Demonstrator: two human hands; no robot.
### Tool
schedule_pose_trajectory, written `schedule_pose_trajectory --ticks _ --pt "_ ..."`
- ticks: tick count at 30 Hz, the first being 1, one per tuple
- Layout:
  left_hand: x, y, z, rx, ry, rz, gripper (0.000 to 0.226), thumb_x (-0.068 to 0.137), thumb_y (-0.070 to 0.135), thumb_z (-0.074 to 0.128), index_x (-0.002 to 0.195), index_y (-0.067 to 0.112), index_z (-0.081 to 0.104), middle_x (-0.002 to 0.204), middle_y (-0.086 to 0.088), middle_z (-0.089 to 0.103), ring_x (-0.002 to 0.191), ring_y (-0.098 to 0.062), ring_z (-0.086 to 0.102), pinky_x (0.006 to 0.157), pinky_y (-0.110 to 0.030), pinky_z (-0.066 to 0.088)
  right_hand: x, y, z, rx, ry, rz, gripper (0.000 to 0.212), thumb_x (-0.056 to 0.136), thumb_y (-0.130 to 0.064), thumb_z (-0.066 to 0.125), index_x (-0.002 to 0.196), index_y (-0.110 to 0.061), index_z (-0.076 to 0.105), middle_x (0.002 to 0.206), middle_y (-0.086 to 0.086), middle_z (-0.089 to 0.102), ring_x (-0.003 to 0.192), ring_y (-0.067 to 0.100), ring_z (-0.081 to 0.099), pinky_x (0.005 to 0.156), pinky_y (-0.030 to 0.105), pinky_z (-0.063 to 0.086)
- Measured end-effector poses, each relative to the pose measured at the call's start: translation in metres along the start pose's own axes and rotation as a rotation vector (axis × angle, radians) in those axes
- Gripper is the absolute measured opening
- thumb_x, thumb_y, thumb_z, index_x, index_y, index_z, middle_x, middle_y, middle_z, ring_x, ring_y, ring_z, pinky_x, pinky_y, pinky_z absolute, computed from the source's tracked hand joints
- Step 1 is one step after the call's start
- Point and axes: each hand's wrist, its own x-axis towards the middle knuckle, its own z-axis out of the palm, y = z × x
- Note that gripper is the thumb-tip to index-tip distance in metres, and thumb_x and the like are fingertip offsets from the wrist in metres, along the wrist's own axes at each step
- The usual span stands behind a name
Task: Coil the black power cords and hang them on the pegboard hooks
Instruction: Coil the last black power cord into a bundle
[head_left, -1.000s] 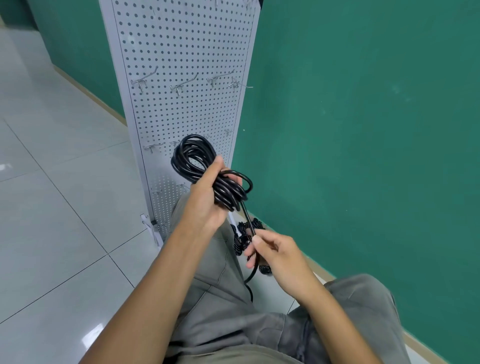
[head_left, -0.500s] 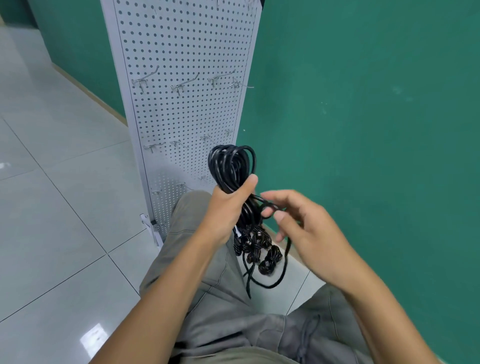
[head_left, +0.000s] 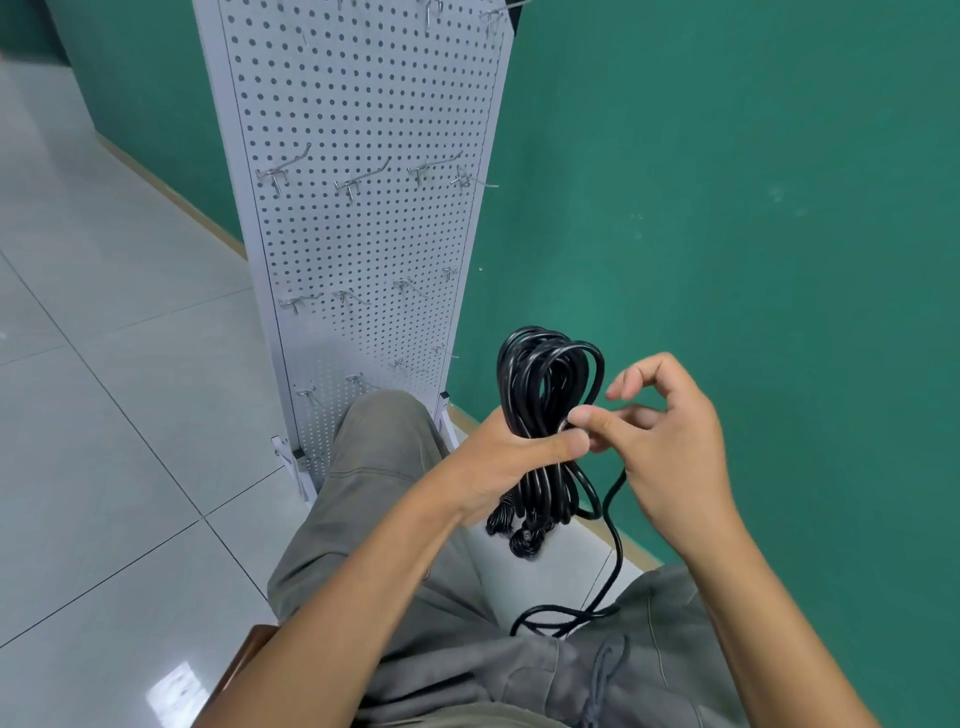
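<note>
In front of the pegboard (head_left: 363, 218), my left hand (head_left: 498, 467) grips one coiled black cord (head_left: 545, 384); my right hand (head_left: 670, 441) seems to pinch its loose tail. More bundles (head_left: 519, 530) lie below, count unclear. No readable labels.

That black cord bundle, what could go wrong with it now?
The coiled cord is held only by the left hand, thumb across the loops, so they might slip apart. The loose tail hangs down over the lap and could snag on the trousers. The right hand seems to be wrapping it; a slack wrap may come undone before a pegboard hook takes it.
</note>
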Motion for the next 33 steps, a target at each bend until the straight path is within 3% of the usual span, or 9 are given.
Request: schedule_pose_trajectory --ticks 3,6,8,13,19,24,28,31,33 --pt "-0.001 0.0 0.001 -0.079 -0.001 -0.015 0.026 0.091 -0.007 0.066 0.093 0.019 0.071 0.079 0.009 0.074 0.078 -0.005 0.071 0.074 -0.018 0.054 0.0 0.005 0.0 0.032 0.004 0.018 0.034 0.08 -0.003 0.082 0.087 -0.01 0.049 0.074 -0.006 0.063 0.056 0.021 0.064 0.057 0.022 0.052" --pt "0.001 -0.003 -0.002 -0.193 0.053 -0.041 0.008 0.077 0.014 0.077 0.078 0.02 0.071 0.072 0.0 0.063 0.07 -0.015 0.061 0.073 -0.031 0.05 -0.002 0.018 0.001 0.102 -0.035 0.05 0.017 0.089 -0.004 0.074 0.093 -0.007 0.058 0.081 -0.001 0.064 0.06 0.017 0.064 0.062 0.022 0.054" --pt "0.002 -0.003 -0.008 -0.288 0.082 -0.046 0.017 0.075 0.02 0.076 0.076 0.015 0.061 0.073 -0.004 0.051 0.071 -0.019 0.052 0.078 -0.038 0.043 -0.006 0.031 0.001 0.111 -0.061 0.079 0.008 0.092 -0.005 0.07 0.092 -0.006 0.063 0.08 0.003 0.068 0.069 0.017 0.07 0.07 0.023 0.057" --pt "0.002 0.006 -0.018 -0.42 0.043 -0.042 0.023 0.081 0.021 0.068 0.072 0.018 0.048 0.073 -0.002 0.035 0.071 -0.016 0.036 0.081 -0.036 0.037 -0.021 0.053 0.004 0.093 -0.098 0.165 0.009 0.086 -0.002 0.076 0.09 -0.006 0.07 0.085 0.001 0.072 0.08 0.009 0.069 0.079 0.019 0.055" --pt "-0.001 0.011 -0.017 -0.446 0.024 -0.15 0.013 0.09 0.015 0.061 0.083 0.016 0.05 0.075 0.001 0.044 0.073 -0.015 0.048 0.086 -0.034 0.045 -0.025 0.048 0.014 0.182 -0.055 0.175 0.015 0.087 0.007 0.071 0.082 -0.006 0.068 0.078 0.001 0.072 0.076 0.015 0.069 0.082 0.032 0.06" --pt "-0.002 0.012 -0.016 -0.308 0.054 -0.243 0.011 0.077 0.019 0.077 0.083 0.017 0.067 0.082 -0.001 0.064 0.084 -0.017 0.064 0.092 -0.04 0.05 -0.022 0.031 0.012 0.1 0.028 0.07 0.014 0.086 0.003 0.075 0.082 -0.01 0.071 0.071 -0.008 0.069 0.071 0.004 0.063 0.074 0.024 0.058" --pt "-0.005 0.015 -0.015 -0.239 0.077 -0.251 0.016 0.08 0.016 0.072 0.091 0.018 0.083 0.103 -0.008 0.075 0.102 -0.024 0.07 0.099 -0.043 0.054 -0.017 0.014 0.012 0.094 0.046 0.027 0.01 0.086 -0.001 0.076 0.086 -0.009 0.072 0.07 -0.009 0.07 0.065 0.001 0.064 0.068 0.012 0.05" --pt "-0.01 0.022 -0.007 -0.248 -0.041 -0.211 0.026 0.085 0.006 0.069 0.105 0.016 0.08 0.109 -0.009 0.077 0.102 -0.023 0.074 0.096 -0.036 0.058 -0.012 0.005 0.014 0.223 0.065 0.074 0.008 0.09 0.001 0.072 0.087 -0.006 0.071 0.073 0.008 0.069 0.06 0.016 0.066 0.058 0.024 0.056" --pt "-0.01 0.023 -0.005 -0.252 -0.069 -0.186 0.029 0.086 0.002 0.069 0.109 0.016 0.078 0.108 -0.007 0.078 0.1 -0.02 0.074 0.097 -0.034 0.057 -0.009 0.001 0.015 0.23 0.062 0.085 0.008 0.091 -0.001 0.072 0.088 -0.008 0.071 0.074 0.008 0.068 0.059 0.019 0.063 0.055 0.032 0.058"
